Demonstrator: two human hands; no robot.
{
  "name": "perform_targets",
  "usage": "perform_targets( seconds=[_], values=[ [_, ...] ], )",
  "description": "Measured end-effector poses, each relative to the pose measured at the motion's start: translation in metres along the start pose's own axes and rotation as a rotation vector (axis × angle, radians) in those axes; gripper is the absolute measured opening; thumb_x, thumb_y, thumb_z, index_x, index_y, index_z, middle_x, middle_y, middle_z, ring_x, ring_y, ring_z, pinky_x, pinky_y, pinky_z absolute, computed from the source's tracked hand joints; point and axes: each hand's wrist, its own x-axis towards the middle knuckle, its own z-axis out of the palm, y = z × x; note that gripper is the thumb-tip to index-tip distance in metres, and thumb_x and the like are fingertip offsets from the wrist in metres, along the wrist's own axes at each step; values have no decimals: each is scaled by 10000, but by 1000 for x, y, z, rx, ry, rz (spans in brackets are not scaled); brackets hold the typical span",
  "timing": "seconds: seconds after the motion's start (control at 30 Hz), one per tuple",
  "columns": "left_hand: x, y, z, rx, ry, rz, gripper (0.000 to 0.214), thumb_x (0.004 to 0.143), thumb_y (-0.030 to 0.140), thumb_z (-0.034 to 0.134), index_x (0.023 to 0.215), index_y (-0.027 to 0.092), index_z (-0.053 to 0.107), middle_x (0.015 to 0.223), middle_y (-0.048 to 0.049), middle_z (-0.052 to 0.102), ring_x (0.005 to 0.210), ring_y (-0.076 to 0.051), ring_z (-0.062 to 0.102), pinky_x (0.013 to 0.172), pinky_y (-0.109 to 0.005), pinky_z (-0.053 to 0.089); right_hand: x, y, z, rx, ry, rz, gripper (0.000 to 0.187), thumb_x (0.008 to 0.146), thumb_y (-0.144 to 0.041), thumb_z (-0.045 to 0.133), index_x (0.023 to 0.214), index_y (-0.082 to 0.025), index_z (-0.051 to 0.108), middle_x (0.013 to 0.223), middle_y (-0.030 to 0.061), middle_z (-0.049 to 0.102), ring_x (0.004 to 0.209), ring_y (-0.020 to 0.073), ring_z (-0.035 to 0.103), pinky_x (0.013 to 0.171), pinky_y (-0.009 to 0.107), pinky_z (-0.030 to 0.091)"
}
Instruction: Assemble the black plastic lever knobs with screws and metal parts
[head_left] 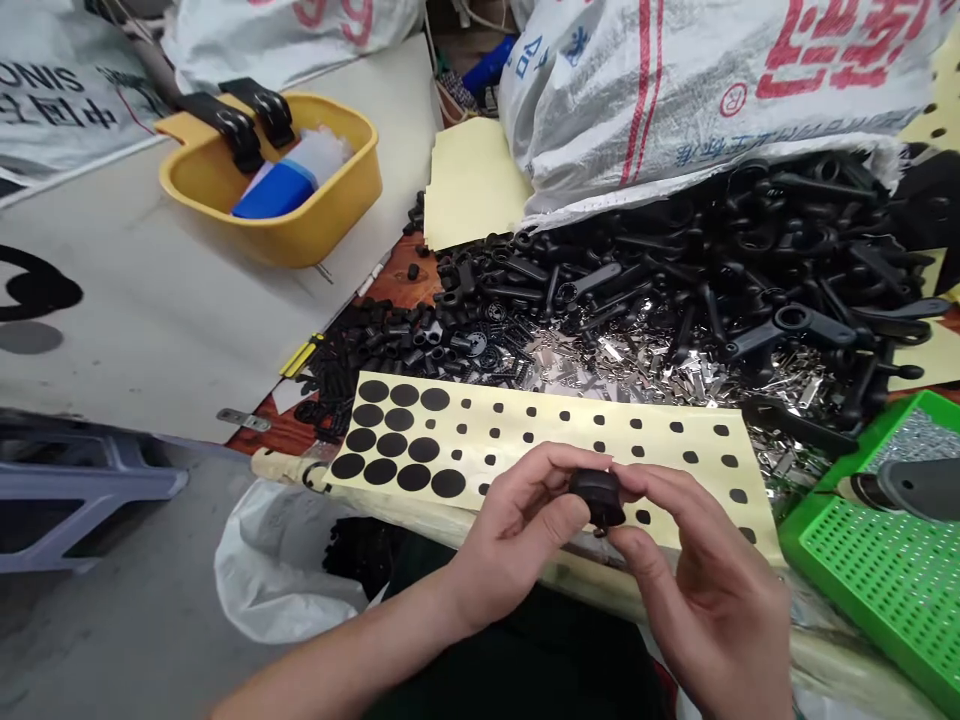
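Note:
Both my hands meet at the table's near edge on a small round black plastic part (598, 493). My left hand (517, 530) pinches it from the left with thumb and forefinger. My right hand (701, 580) grips it from the right, fingers curled. Just beyond them lies a pale yellow backing sheet (562, 440) carrying large black round stickers (397, 440) at its left and small black dots across the rest.
A heap of black plastic levers (750, 280) and shiny metal clips (637, 365) covers the table behind. Small black parts (397, 335) lie left of it. A yellow tub (277, 180) stands far left, a green perforated basket (885, 560) right, woven sacks (675, 90) behind.

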Motion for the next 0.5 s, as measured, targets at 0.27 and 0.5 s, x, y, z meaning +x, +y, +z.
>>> perform_targets(
  seconds=[0.27, 0.5],
  values=[
    [-7, -5, 6, -34, 20, 58, 233, 876, 231, 626, 1108, 219, 604, 959, -6, 658, 873, -83, 604, 784, -155, 460, -1, -13, 7, -180, 124, -186, 291, 794, -41, 596, 1055, -171, 600, 923, 74, 667, 886, 186, 631, 819, 368, 520],
    [-7, -9, 6, -215, -26, 13, 205, 883, 237, 622, 1086, 208, 629, 975, 1, 703, 883, -86, 654, 775, -159, 478, -2, -21, 12, -384, 178, -240, 172, 813, -82, 566, 980, -117, 591, 848, 83, 666, 800, 171, 627, 925, 404, 470]
  ],
)
